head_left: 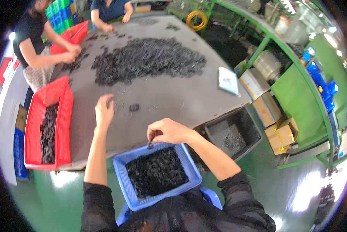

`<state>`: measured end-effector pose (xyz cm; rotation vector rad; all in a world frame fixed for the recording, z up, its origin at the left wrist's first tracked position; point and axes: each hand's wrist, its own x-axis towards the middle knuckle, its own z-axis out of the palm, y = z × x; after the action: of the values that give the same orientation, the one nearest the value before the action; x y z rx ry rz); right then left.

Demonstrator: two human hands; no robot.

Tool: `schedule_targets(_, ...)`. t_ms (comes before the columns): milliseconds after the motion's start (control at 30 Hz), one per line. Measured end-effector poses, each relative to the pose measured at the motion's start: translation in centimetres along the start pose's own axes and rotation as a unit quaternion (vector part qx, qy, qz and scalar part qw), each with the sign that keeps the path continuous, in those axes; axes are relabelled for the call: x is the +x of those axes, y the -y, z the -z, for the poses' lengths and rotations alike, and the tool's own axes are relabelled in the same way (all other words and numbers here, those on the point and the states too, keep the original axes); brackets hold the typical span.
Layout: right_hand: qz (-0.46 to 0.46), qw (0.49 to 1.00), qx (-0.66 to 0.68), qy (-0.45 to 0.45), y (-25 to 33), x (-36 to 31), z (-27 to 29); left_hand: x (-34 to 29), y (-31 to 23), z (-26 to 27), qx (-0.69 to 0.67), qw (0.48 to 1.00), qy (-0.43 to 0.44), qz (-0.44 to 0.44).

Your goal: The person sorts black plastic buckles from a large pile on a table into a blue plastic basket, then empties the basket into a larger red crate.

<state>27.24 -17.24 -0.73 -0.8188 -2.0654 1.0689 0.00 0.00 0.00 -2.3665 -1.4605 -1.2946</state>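
My right hand [168, 130] pinches a small black part [150, 145] over the far rim of a blue plastic basket [119, 170]. Many small black parts [158, 172] fill that basket, which sits right in front of my body. Above the grey table [127, 129], my left hand [104, 110] reaches forward with thumb and fingers apart and nothing visible in them. A small black piece [134, 108] lies on the table just right of it. Farther back spreads a large heap of black parts [150, 60].
A red basket [67, 123] of black parts stands at the left, with another red basket [73, 35] beyond. Two co-workers [38, 46] work at the far side. A dark bin [254, 129] adjoins the table's right; a white tray [228, 80] lies near that edge.
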Motion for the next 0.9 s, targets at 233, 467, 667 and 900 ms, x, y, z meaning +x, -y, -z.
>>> schedule_targets(233,-0.129,0.988,-0.068,0.049,-2.6,-10.6,-1.1,-17.4,2.1,-5.3,0.152,0.961,0.046,0.227)
schedule_targets(467,-0.154,0.904,-0.354,-0.186,-11.1,-0.5,-1.0,-15.3,-4.4,-10.7,0.081,0.964,0.109,0.228)
schedule_targets(667,-0.227,0.958,-0.171,-0.050,-8.9,0.0,0.2,-15.7,-0.3,-8.6,0.017,0.971,0.059,0.231)
schedule_targets(900,-0.159,0.920,-0.233,-0.273,-9.8,-9.7,3.6,-12.3,-0.7,-10.8,0.126,0.952,0.186,0.206)
